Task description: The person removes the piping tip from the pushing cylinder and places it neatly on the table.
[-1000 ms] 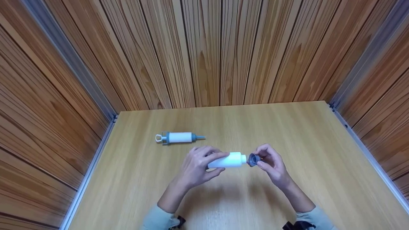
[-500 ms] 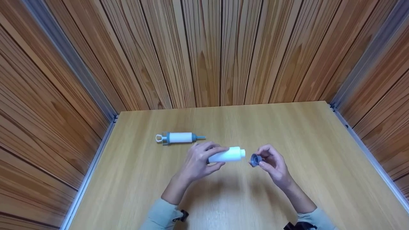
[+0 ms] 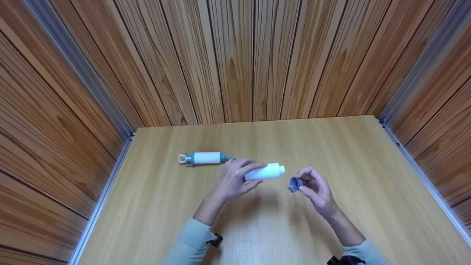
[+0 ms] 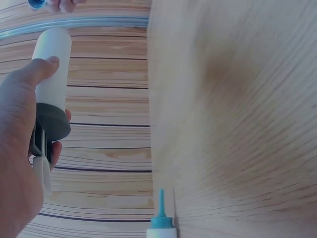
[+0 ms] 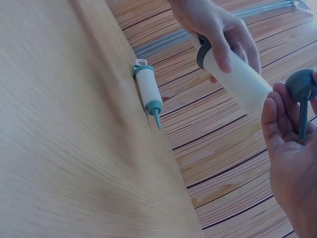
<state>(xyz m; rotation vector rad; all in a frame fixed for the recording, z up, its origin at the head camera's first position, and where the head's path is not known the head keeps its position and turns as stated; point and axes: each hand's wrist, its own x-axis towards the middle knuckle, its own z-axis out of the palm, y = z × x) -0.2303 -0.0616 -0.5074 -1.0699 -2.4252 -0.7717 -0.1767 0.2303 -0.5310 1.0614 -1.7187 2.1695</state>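
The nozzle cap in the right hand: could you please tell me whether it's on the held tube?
Off: the right hand holds the nozzle cap apart from the held tube, a gap between.

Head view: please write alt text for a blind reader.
A person's left hand holds a white tube; the right hand pinches a grey cap, apart from it. A blue-and-white syringe lies beyond, on a wooden table.

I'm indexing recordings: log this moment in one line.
left hand: grips white barrel | right hand: holds nozzle cap, apart from barrel | second syringe: lies on table
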